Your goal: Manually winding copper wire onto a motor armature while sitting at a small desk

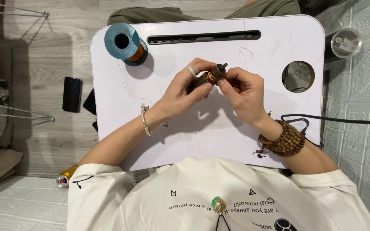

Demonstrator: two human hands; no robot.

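A small dark bottle [208, 76] with a gold collar and black tip is held above the white surface [193, 137], near its middle. The left hand [180, 92] is closed round its body; the right hand [240, 92] pinches the collar end with its fingertips. A wire spool [125, 42] stands well apart, with loose thin wire lying across the surface, so the work looks under way, not finished.

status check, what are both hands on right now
Left hand and right hand both pinch a small dark cylinder. Held above white lap table. Blue spool stands apart.
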